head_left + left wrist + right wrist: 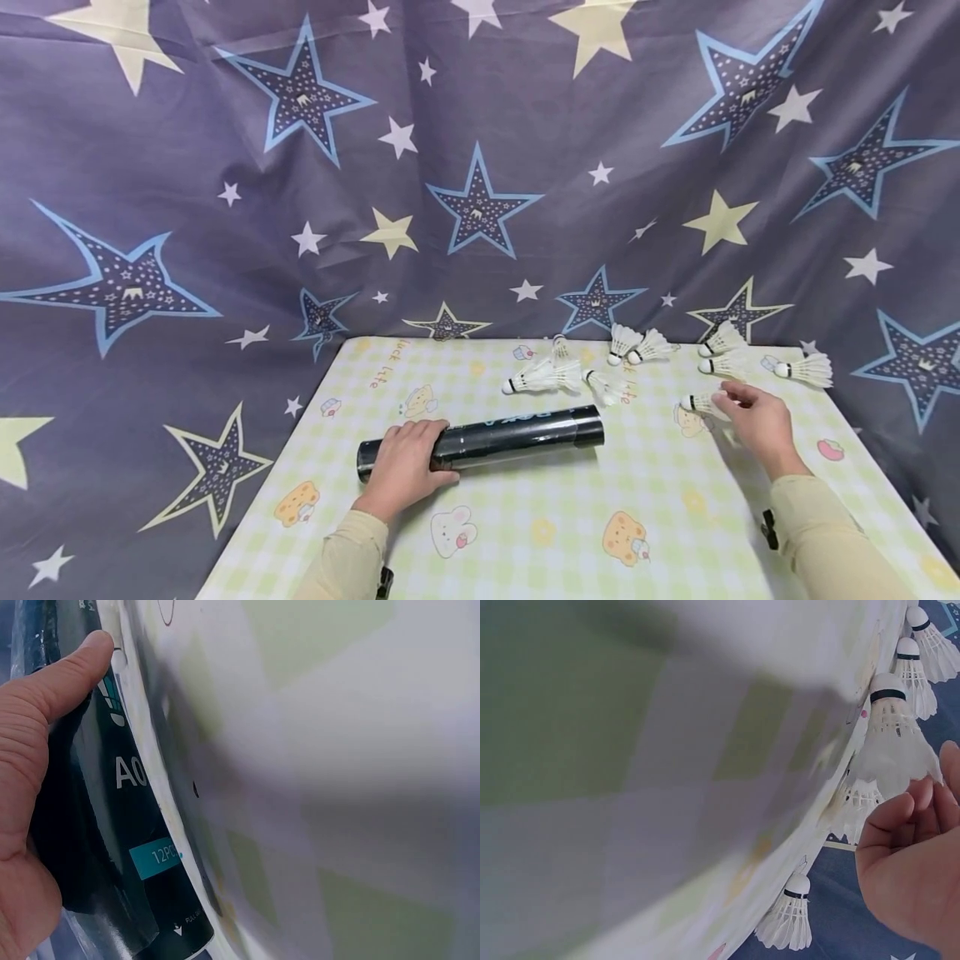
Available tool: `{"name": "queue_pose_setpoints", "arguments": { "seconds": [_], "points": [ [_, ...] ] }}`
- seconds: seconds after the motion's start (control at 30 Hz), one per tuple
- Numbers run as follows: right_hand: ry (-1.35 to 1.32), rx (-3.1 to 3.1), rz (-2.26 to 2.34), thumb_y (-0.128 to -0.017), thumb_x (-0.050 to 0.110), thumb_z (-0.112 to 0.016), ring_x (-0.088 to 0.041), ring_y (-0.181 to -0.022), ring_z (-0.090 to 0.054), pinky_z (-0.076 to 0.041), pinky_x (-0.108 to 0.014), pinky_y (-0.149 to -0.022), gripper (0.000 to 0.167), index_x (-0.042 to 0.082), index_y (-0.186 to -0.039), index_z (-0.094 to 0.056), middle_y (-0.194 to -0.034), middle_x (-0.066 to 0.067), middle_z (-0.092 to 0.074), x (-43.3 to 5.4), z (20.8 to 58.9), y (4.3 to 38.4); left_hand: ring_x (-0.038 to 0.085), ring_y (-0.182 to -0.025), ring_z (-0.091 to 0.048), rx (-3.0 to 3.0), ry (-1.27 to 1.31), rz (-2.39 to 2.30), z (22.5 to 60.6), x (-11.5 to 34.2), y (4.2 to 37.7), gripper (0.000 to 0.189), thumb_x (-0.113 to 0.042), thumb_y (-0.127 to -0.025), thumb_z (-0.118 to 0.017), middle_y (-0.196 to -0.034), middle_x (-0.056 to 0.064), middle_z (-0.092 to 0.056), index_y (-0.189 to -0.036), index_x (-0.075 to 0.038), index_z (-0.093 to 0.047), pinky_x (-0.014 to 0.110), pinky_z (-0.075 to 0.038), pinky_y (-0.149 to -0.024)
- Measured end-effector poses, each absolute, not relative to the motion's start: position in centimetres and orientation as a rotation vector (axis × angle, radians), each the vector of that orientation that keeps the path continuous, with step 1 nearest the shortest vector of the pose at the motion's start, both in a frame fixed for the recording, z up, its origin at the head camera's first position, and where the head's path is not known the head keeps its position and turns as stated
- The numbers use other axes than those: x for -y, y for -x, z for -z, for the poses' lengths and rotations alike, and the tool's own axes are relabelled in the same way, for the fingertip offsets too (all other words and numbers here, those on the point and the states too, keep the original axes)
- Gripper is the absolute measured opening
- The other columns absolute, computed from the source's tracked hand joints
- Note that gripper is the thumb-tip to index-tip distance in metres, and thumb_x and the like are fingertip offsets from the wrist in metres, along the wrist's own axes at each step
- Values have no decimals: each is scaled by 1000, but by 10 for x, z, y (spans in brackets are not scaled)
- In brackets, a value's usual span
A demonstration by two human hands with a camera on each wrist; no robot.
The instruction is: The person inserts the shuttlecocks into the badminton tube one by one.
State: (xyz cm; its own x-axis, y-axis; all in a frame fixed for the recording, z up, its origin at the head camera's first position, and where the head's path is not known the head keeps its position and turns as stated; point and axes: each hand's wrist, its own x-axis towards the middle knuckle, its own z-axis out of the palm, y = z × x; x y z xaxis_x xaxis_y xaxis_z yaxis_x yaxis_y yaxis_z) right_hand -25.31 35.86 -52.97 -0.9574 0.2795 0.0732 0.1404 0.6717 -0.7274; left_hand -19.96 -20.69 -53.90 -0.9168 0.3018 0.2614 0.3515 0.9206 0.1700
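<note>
My left hand (407, 462) grips a black shuttlecock tube (517, 437) near its left end, and the tube lies slanted across the table. In the left wrist view the thumb presses along the tube's printed side (127, 817), which reads "12PCS" in part. At the right, my right hand (761, 423) pinches a white shuttlecock (701, 405) by its feather edge. Its cork points left, away from the fingers. The right wrist view shows this shuttlecock (891, 742) with a dark band round the cork and the fingertips at the skirt's rim.
More shuttlecocks lie behind the tube, among them a cluster (543, 377) and a pair (637, 345). Others (723, 363) lie beyond my right hand, one (806, 369) near the right edge. A star-patterned curtain (480, 292) hangs behind the checked tablecloth (540, 533).
</note>
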Motion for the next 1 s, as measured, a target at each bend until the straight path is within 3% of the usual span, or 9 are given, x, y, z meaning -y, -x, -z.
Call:
{"name": "queue_pose_setpoints", "arguments": {
  "seconds": [0.07, 0.33, 0.6, 0.7, 1.0],
  "points": [
    [326, 2712, -1142, -105, 33, -68, -2, -93, -56, -46, -11, -68, 50, -1, -142, -66, -130, -26, -71, -359, 531, 253, 30, -120, -67, 2850, 489, 304, 540, 208, 200, 89, -58, -74, -94, -137, 6, -71, -146, -17, -62, 58, -50, -109],
    [189, 2764, -1000, -104, 23, -69, -16, -87, -58, -44, -24, -69, 39, -1, -134, -71, -107, -20, -71, -361, 539, 251, 30, -118, -68, 2842, 509, 302, 542, 208, 201, 89, -59, -74, -95, -135, 6, -72, -145, -17, -63, 58, -51, -107],
    [198, 2780, -991, -106, 24, -66, -25, -95, -67, -49, -30, -74, 36, 1, -132, -73, -119, -26, -75, -359, 540, 250, 28, -118, -68, 2838, 508, 264, 546, 208, 202, 89, -61, -73, -94, -135, 5, -72, -145, -18, -63, 56, -52, -106],
    [224, 2769, -1013, -106, 27, -66, -19, -93, -66, -49, -27, -72, 37, 1, -131, -73, -119, -26, -75, -358, 539, 250, 28, -118, -68, 2839, 504, 267, 546, 207, 202, 89, -61, -73, -94, -135, 5, -72, -145, -19, -63, 56, -52, -106],
    [309, 2734, -1232, -107, 33, -65, 16, -83, -51, -48, -11, -70, 45, 1, -138, -70, -129, -22, -75, -352, 531, 248, 29, -120, -68, 2854, 487, 288, 546, 206, 201, 89, -61, -73, -94, -135, 5, -73, -145, -18, -63, 58, -51, -108]
  ]
}}
